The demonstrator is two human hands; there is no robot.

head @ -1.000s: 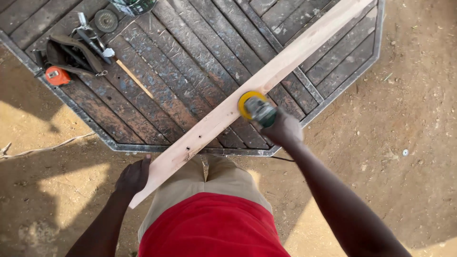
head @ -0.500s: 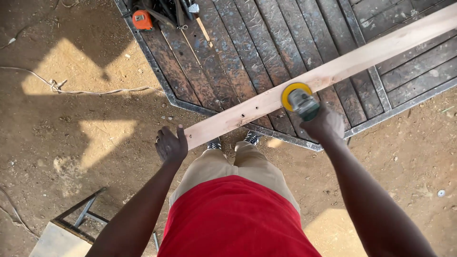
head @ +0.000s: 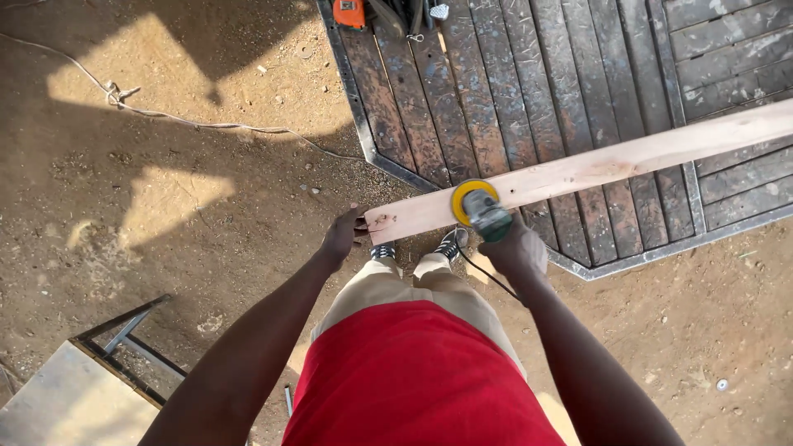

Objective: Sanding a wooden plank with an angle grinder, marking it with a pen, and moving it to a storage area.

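Head view, looking straight down: a long pale wooden plank (head: 595,169) lies slantwise across a dark slatted platform (head: 512,91) with a metal frame, its near end reaching out past the platform's edge over the dirt ground (head: 165,190). The left hand (head: 343,234) closes around that free end, thumb and fingers wrapped at the corner, seemingly to steady the plank where nothing supports it. The right hand (head: 516,248) is clenched on the body of a small power sander (head: 483,211), whose yellow disc sits flat against the plank's top face just beside the left hand's end; a thin black cord trails from the tool back toward the person. Holding both so close together keeps the sanded stretch from flexing, I judge. The person stands at the platform's corner, shoes just beneath the plank's end. At the far top of the platform lie an orange tool (head: 349,12) and some dark gear. A metal-framed board (head: 74,388) sits at lower left.
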